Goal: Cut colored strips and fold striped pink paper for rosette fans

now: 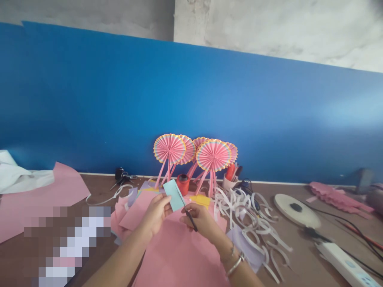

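Observation:
My left hand (158, 211) pinches a small light-blue paper piece (173, 195) between thumb and fingers and holds it up over the pink sheets. Closed around a slim black-handled tool (191, 221) is my right hand (200, 219), close to the blue paper's right side. A thin dark line runs along that side of the paper; whether it is the tool's blade or a cut, I cannot tell. Large pink paper sheets (179, 251) lie beneath both hands. Just beyond stand several round pleated pink paper fans (169, 149) with pink paper strips for legs.
A red container (183, 185) and a white cup (229, 182) of tools stand behind my hands. Curled white paper strips (254, 227) spread to the right, near a cream round disc (296, 210) and a power strip (347, 263). A blue panel (119, 99) closes the table's back.

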{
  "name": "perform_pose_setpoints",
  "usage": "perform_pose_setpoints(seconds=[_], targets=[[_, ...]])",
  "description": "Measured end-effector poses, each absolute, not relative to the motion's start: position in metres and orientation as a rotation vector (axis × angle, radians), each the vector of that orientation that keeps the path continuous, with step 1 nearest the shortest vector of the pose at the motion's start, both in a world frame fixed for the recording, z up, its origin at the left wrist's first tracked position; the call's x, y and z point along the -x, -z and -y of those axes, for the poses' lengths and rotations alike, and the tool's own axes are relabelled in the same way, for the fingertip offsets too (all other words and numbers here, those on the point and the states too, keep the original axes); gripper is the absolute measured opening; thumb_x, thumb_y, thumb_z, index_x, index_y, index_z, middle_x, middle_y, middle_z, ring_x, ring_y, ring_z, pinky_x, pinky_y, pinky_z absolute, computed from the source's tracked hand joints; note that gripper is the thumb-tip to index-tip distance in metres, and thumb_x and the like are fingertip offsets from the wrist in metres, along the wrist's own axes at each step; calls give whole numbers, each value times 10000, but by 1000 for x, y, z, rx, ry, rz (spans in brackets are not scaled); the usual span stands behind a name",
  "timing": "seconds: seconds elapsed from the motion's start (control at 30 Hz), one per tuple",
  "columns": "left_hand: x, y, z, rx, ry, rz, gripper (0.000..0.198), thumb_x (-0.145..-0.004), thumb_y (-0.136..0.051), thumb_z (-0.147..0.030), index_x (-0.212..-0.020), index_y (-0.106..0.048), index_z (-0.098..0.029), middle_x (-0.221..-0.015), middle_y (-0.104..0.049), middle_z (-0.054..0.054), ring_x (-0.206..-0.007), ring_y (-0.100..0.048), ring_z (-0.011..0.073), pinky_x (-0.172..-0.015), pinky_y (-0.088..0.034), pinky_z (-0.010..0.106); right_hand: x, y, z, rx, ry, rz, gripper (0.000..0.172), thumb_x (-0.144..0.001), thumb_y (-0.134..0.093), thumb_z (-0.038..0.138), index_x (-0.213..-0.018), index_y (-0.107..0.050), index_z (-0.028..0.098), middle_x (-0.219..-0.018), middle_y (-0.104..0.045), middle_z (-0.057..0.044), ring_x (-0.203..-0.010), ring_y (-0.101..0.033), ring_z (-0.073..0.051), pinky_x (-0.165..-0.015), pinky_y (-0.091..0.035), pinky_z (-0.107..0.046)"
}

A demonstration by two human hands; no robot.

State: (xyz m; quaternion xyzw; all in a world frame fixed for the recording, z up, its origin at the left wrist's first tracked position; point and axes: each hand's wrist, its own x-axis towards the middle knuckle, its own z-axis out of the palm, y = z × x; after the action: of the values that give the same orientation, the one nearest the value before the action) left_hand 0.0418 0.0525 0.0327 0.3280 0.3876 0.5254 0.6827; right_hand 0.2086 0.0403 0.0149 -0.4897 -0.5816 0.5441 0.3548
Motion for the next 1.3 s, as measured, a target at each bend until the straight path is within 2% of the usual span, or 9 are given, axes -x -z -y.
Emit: perform_pose_setpoints(seconds=[0.47,0.63,1.07,1.3], targets=[[-41,-36,-51,-732,-1168,-881,154,-747,-618,-224,-880,-588,-153,-922,-719,107,-896,-676,222,-841,-499,341,-209,-16,-40,1323,-1349,1539,233,-627,-713,276,-779,-579,162,-402,-501,79,-371,-474,-88,-392,-335,-188],[-44,-37,-48,-741,-1137,-879,168,-715,-646,-238,-850,-588,-156,-891,-722,105,-920,-668,237,-835,-497,347,-209,-16,-41,1316,-1390,1510,280,-611,-733,291,-793,-556,172,-414,-501,82,-399,-487,-98,-422,-357,-201],[-49,-36,-43,-764,-1043,-901,126,-742,-623,-244,-795,-550,-157,-908,-717,117,-819,-685,214,-697,-505,290,-209,-14,-41,1260,-1360,1488,315,-595,-751,323,-737,-499,199,-439,-453,102,-405,-410,-79,-426,-316,-203],[-50,-38,-43,-743,-1042,-893,167,-725,-645,-239,-846,-577,-146,-875,-720,107,-814,-686,219,-732,-507,310,-209,-11,-42,1264,-1344,1493,318,-604,-745,336,-720,-479,204,-431,-434,105,-395,-386,-73,-417,-296,-199]])
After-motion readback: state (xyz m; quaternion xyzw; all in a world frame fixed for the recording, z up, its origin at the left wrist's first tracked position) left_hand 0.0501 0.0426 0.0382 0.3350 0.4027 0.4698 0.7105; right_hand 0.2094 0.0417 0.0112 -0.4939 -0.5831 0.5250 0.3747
